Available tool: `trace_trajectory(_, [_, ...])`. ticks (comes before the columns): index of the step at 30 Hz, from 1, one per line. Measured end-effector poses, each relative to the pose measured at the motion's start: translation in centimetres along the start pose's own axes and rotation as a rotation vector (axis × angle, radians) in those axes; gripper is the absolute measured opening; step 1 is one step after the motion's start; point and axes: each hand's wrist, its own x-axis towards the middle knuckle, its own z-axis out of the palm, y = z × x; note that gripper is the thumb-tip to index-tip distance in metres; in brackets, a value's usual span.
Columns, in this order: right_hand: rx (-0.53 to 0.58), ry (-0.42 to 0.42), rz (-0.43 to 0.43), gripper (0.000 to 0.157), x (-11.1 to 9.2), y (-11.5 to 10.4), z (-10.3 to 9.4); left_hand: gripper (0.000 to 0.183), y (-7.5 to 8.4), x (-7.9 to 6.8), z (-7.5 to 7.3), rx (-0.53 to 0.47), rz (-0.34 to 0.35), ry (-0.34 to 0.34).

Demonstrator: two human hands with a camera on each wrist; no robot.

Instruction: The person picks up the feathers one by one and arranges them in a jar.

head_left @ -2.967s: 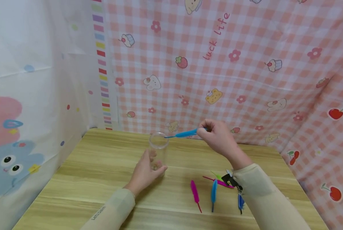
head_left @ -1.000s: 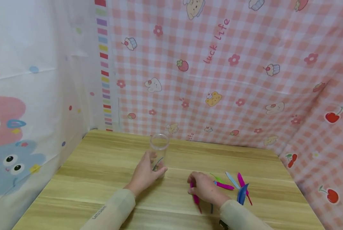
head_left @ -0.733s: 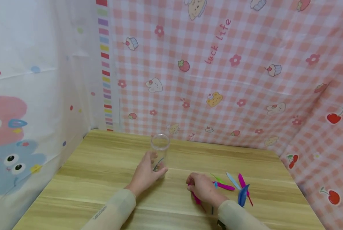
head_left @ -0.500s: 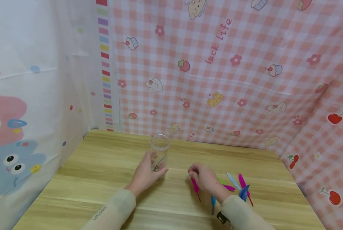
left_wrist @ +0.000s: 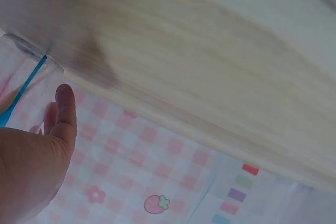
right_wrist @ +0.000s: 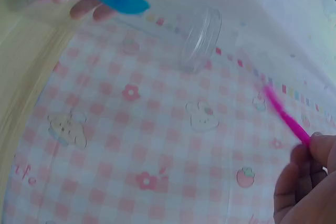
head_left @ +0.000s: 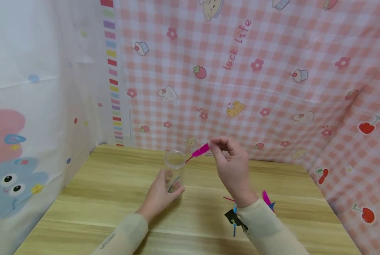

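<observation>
My left hand [head_left: 161,194] grips the lower part of a clear plastic jar [head_left: 178,170] that stands upright on the table. Inside the jar leans a blue feather [head_left: 174,184], its blue vane [right_wrist: 123,1] clearer in the right wrist view. Raised to the right of the jar, my right hand [head_left: 232,166] pinches a bright pink feather [head_left: 201,150] by its vane end. Its thin quill points down left, its tip right at the jar's rim. In the right wrist view the pink feather [right_wrist: 287,118] sticks out from thumb and fingertips.
More feathers lie on the wooden table [head_left: 196,226], partly hidden by my right arm: a pink one [head_left: 266,197], a dark blue one [head_left: 272,206] and a lighter blue one [head_left: 234,230]. A pink checked cloth [head_left: 190,92] hangs behind the table.
The blue feather, earlier in my right hand above the rim, is inside the jar. My right hand has taken the pink feather from the table and lifted it to the rim. My left hand stays.
</observation>
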Motion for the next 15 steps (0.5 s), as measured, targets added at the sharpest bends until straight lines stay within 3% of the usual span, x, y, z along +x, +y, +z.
trace_trajectory(5, [0.031, 0.001, -0.087, 0.004, -0.3, -0.1, 1.5, 0.075, -0.4, -0.3, -0.1, -0.005, -0.011, -0.010])
trace_trajectory(15, [0.015, -0.063, -0.129, 0.006, -0.4, 0.8, 3.1, 0.074, -0.4, 0.0, -0.3, -0.021, 0.028, -0.010])
